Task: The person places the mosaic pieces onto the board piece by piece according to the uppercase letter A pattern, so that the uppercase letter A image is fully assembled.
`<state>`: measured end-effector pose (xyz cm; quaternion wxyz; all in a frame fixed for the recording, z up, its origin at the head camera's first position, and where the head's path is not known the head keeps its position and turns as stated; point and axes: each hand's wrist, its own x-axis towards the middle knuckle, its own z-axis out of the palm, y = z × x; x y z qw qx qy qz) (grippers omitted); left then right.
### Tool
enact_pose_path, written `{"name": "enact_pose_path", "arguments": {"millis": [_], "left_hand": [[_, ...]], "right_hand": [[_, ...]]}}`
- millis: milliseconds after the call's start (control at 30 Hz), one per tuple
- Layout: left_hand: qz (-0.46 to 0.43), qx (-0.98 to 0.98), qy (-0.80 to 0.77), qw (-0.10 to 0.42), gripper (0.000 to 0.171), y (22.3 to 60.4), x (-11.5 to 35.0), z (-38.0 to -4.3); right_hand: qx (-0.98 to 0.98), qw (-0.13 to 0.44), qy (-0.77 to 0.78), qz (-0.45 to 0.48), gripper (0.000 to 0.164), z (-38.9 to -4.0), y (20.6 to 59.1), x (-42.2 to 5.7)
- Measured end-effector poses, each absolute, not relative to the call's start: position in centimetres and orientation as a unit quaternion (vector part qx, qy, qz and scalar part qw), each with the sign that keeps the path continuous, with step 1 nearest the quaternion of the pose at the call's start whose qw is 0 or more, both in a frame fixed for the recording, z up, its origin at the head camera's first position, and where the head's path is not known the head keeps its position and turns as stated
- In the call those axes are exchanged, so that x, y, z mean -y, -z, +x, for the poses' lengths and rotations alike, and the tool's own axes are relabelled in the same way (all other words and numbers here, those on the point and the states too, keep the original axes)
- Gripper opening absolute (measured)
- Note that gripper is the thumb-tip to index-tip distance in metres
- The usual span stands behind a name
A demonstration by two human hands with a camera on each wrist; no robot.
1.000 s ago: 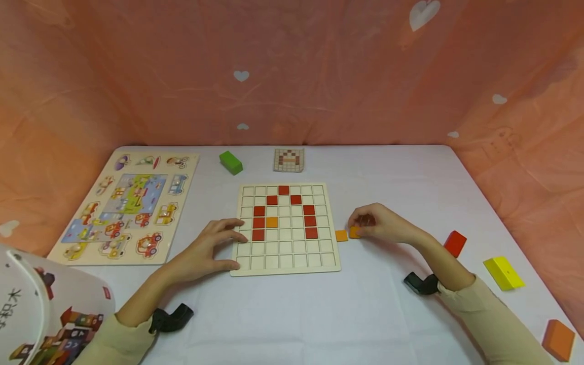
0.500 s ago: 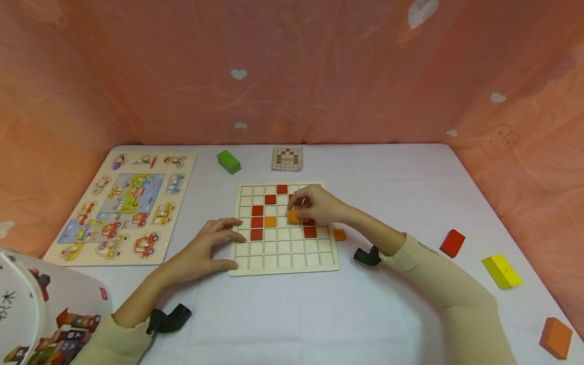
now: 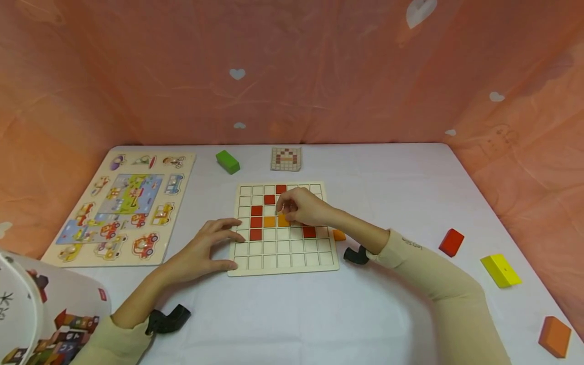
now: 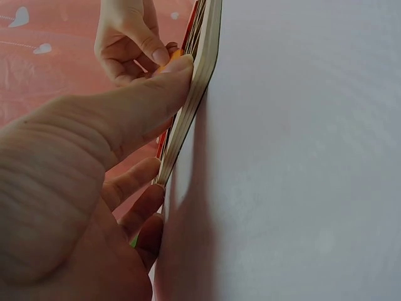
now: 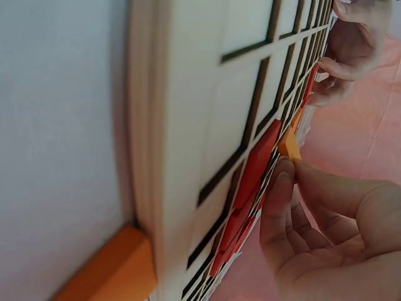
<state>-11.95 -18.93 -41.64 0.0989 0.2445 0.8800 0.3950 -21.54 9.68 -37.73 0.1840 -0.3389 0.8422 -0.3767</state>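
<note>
A cream grid board (image 3: 283,268) bears several red square tiles (image 3: 256,222) in an arch, plus one orange tile (image 3: 269,222) set beside the left red column. Thumb and forefinger of my right hand (image 3: 306,208) pinch a second orange tile (image 5: 290,144), tilted at a cell just right of the first. My right hand covers some red tiles in the head view. My left hand (image 3: 205,252) touches the board's left edge with extended fingers and thumb, the thumb near the lower corner. Another orange tile (image 3: 339,235) lies against the board's right side.
Behind the board are a pattern card (image 3: 286,159) and a green block (image 3: 227,162). A vehicle puzzle (image 3: 123,203) lies left, with a printed bucket (image 3: 77,294) in front. Red (image 3: 451,242), yellow (image 3: 501,271) and orange (image 3: 554,337) blocks lie at the right.
My right hand has lifted an orange tile from the table right of the board and carried it left to the cell near the first orange tile. My left hand stays put.
</note>
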Motion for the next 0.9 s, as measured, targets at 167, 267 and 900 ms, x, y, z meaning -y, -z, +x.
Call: {"name": "enact_pose_path", "arguments": {"millis": [167, 267, 900], "left_hand": [[0.248, -0.879, -0.395, 0.098, 0.042, 41.6, 18.9, -11.9], [0.248, -0.878, -0.397, 0.097, 0.042, 41.6, 18.9, -11.9], [0.248, -0.880, -0.395, 0.090, 0.043, 41.8, 18.8, -11.8]], "right_hand": [[-0.852, 0.169, 0.364, -0.337, 0.008, -21.2, 37.8, -9.7], [-0.856, 0.166, 0.359, -0.333, 0.008, -21.0, 37.8, -9.9], [-0.852, 0.088, 0.357, -0.374, 0.016, -17.5, 36.6, -14.2]]}}
